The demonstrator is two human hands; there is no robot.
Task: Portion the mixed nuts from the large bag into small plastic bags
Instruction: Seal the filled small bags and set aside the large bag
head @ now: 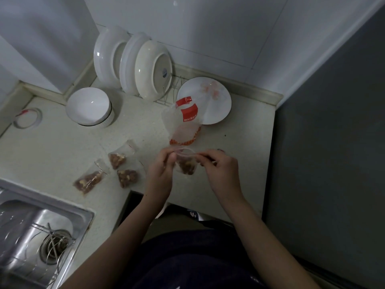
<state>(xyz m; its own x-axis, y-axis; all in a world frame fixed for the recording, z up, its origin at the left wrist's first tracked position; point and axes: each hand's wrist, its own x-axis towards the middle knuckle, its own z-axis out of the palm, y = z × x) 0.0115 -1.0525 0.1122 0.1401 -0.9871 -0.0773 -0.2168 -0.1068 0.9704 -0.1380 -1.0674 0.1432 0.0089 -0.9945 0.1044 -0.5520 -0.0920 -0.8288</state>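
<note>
Left hand (161, 163) and right hand (218, 165) are pinching, grips closed, the mouth of a nut-filled small bag (186, 164) over the bench (62, 147). Three filled bags (127, 177) are lying left. Beyond, the large bag (183, 126) is standing nearly empty: portioning appears almost done.

Pale speckled table (52, 147). The large bag (183, 124) stands toward the rear. A flat plate (216, 97) lies just behind it. A rack of upright plates (145, 67) and stacked bowls (88, 106) sit to its left. Three filled small bags (117, 159) lie nearer, left of it. A sink (41, 232) lies beyond those.
</note>
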